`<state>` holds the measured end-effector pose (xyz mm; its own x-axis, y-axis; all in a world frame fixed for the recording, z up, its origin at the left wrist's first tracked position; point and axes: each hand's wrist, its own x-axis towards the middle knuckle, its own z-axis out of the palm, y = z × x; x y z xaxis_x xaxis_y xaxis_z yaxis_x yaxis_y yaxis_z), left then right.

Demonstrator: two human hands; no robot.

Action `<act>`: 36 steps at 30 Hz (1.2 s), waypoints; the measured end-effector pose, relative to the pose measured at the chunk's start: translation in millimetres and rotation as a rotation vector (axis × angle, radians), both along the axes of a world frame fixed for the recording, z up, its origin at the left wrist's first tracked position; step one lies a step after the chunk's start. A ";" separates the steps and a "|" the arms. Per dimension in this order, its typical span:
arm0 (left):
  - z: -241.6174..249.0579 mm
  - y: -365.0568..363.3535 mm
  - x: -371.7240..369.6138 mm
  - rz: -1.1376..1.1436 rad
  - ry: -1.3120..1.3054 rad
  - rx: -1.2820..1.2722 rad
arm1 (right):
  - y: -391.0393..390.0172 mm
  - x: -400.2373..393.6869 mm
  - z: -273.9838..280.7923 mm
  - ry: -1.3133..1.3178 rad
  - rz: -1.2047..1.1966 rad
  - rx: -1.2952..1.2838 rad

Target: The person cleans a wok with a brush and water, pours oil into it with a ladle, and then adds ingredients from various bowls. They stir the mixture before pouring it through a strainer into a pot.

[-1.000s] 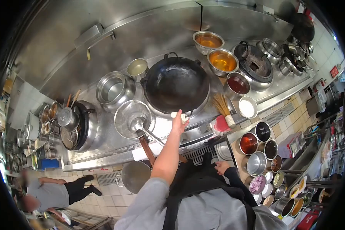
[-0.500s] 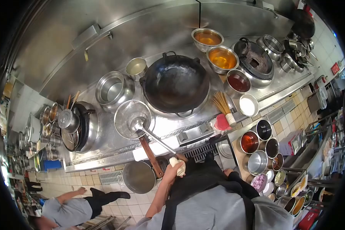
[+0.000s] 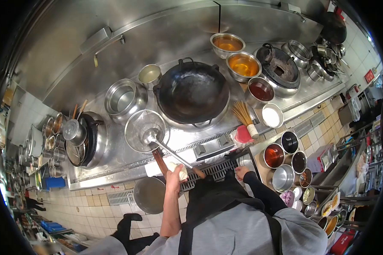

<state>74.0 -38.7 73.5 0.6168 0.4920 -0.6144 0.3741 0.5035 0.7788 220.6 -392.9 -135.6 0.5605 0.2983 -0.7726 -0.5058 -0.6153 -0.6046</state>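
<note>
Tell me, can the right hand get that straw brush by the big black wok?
Probably yes: the right hand looks empty, and the brush lies with its pale handle on the near side. Nothing seems to cover the handle, though a red thing sits beside it.

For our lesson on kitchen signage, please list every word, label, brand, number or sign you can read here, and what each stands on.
No text can be read.
Red sign on the tiled wall at right: too small to read.
Red object at lower right: any marks are too blurred to read.
Black wok, and whitish cloth in the left hand: no lettering seen.
</note>
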 end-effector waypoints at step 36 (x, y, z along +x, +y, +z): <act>-24.4 -15.3 -0.5 -0.137 0.020 -0.166 | -42.8 -38.7 -56.7 -0.178 0.446 -0.272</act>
